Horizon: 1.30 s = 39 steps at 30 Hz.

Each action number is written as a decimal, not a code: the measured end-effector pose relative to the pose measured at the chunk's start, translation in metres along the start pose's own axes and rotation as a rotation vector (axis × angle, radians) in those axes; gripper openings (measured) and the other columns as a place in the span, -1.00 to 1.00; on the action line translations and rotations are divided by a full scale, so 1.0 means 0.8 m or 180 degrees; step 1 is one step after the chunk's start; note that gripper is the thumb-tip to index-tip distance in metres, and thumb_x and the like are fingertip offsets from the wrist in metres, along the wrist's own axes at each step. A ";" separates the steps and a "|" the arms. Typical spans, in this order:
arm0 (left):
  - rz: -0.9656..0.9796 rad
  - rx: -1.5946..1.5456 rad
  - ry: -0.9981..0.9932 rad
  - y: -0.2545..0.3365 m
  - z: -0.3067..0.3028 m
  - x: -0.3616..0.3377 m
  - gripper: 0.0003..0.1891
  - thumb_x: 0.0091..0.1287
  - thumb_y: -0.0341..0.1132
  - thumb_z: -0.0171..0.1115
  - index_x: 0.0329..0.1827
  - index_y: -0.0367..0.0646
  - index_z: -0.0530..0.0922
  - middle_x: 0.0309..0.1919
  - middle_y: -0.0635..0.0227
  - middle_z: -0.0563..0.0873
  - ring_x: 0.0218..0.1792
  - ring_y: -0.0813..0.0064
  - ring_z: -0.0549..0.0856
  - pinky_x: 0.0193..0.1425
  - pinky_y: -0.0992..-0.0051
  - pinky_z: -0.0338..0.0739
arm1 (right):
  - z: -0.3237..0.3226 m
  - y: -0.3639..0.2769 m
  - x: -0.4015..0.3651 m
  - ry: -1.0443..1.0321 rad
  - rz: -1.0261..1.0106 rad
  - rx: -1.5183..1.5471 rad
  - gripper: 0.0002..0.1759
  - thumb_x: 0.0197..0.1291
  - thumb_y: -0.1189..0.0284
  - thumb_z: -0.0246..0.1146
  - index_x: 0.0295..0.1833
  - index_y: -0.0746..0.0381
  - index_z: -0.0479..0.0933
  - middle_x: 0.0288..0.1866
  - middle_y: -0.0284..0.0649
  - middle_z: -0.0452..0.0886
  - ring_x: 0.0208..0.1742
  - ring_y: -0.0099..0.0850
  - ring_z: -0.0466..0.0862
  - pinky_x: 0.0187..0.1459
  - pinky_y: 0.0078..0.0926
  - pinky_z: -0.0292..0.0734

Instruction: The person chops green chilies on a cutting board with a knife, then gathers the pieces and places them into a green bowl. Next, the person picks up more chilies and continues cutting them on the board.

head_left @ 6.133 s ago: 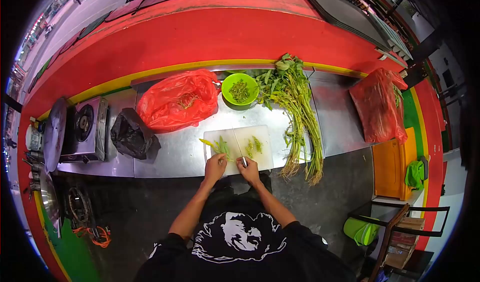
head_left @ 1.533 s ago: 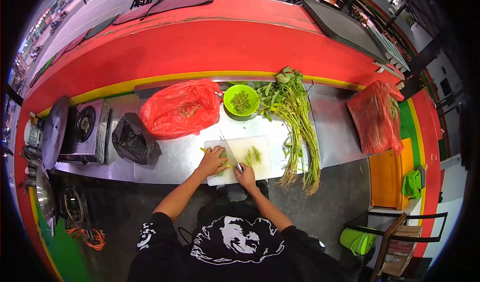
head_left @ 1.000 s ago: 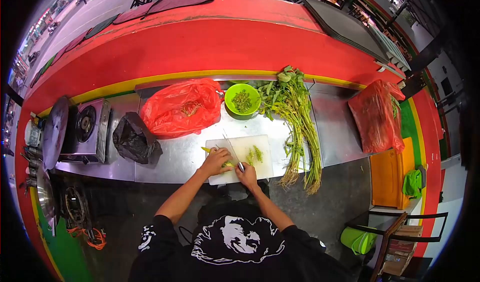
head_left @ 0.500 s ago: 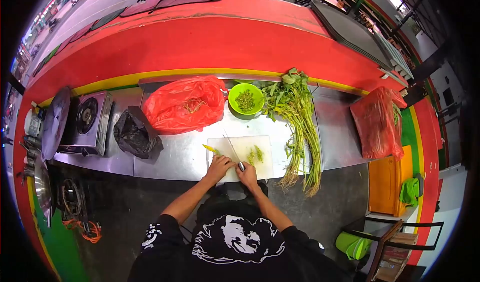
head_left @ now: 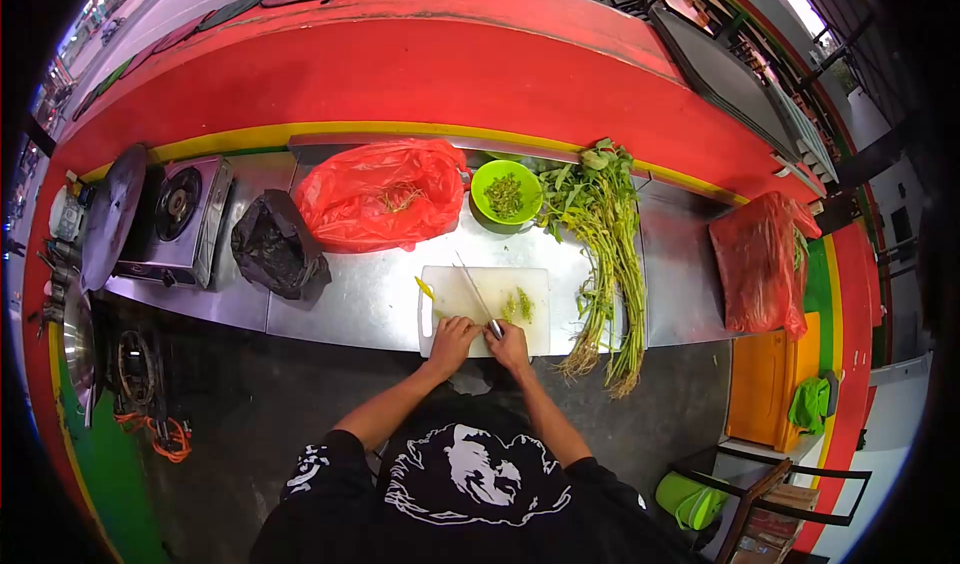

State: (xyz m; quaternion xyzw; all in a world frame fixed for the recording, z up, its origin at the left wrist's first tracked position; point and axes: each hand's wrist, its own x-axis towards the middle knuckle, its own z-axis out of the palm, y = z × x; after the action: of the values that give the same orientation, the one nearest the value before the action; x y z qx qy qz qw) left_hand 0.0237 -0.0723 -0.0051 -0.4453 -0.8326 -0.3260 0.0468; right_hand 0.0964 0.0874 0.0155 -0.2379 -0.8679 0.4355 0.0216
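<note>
A white cutting board (head_left: 457,309) lies on the metal counter. My right hand (head_left: 508,345) is closed round the handle of a knife (head_left: 478,289), whose blade points up and left across the board. Beside it, my left hand (head_left: 455,343) rests at the board's near edge, fingers bent together; what they hold, if anything, is too small to tell. A yellow chili (head_left: 425,287) lies at the board's upper left. Chopped green pieces (head_left: 518,306) sit right of the blade. Beyond the board stands a green bowl (head_left: 507,192) with cut greens in it.
Long leafy stalks with roots (head_left: 606,264) lie right of the board. An open red bag (head_left: 380,196) and a black bag (head_left: 277,244) are on the left, with a gas stove (head_left: 180,214) farther left. Another red bag (head_left: 762,269) stands at the right.
The view has shifted a little. The yellow chili now lies farther from my left hand, which is nearer the board's front edge. My right hand still holds the knife.
</note>
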 end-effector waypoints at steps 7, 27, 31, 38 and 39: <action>-0.0083 0.0243 0.0128 0.008 0.004 -0.011 -0.73 0.23 -0.41 0.25 -0.02 -0.14 0.72 -0.10 0.28 0.68 0.01 0.27 0.65 0.22 0.17 0.42 | 0.011 -0.034 0.028 0.0146 -0.0199 0.0234 -0.69 0.31 0.29 0.39 -0.05 0.34 0.73 -0.38 -0.05 0.78 -0.37 -0.31 0.78 -0.23 -0.31 0.65; 0.0010 0.0368 0.0260 -0.011 0.026 -0.047 -0.68 0.36 -0.27 0.30 0.05 -0.31 0.73 0.10 0.03 0.72 0.29 0.00 0.60 0.46 -0.14 0.31 | 0.082 -0.118 0.079 -0.0847 -0.0463 -0.1188 -0.63 0.29 0.14 0.31 -0.13 0.26 0.70 -0.28 0.15 0.75 -0.22 0.14 0.78 -0.08 0.09 0.69; -0.0139 0.0230 -0.0120 -0.012 0.023 -0.049 -0.69 0.36 -0.29 0.28 0.07 -0.24 0.74 0.10 0.10 0.72 0.29 0.04 0.60 0.41 -0.08 0.36 | 0.085 -0.111 0.081 -0.0735 -0.0338 -0.1084 -0.62 0.33 0.14 0.26 -0.11 0.27 0.70 -0.29 0.17 0.74 -0.17 0.15 0.78 -0.05 0.11 0.68; -0.0061 0.0252 -0.0078 0.000 -0.004 -0.037 -0.69 0.26 -0.34 0.24 0.04 0.02 0.78 -0.02 0.34 0.72 0.12 0.32 0.64 0.20 0.16 0.40 | 0.056 -0.070 0.110 -0.0135 -0.0650 0.0953 -0.76 0.35 0.32 0.37 -0.18 0.32 0.71 -0.54 -0.37 0.59 -0.54 -0.64 0.43 -0.44 -0.49 0.39; -0.0167 0.0277 -0.0113 -0.001 -0.005 -0.033 -0.69 0.25 -0.34 0.23 0.02 0.02 0.78 -0.06 0.38 0.71 0.08 0.36 0.64 0.18 0.18 0.39 | 0.041 -0.069 0.110 -0.0118 -0.0635 0.0950 -0.76 0.35 0.32 0.37 -0.18 0.32 0.71 -0.54 -0.37 0.59 -0.54 -0.64 0.43 -0.44 -0.49 0.39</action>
State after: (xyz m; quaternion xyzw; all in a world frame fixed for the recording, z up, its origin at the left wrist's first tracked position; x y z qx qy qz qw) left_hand 0.0380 -0.0940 -0.0126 -0.4267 -0.8580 -0.2827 0.0427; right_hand -0.0115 0.0734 0.0225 -0.1367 -0.8132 0.5595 0.0838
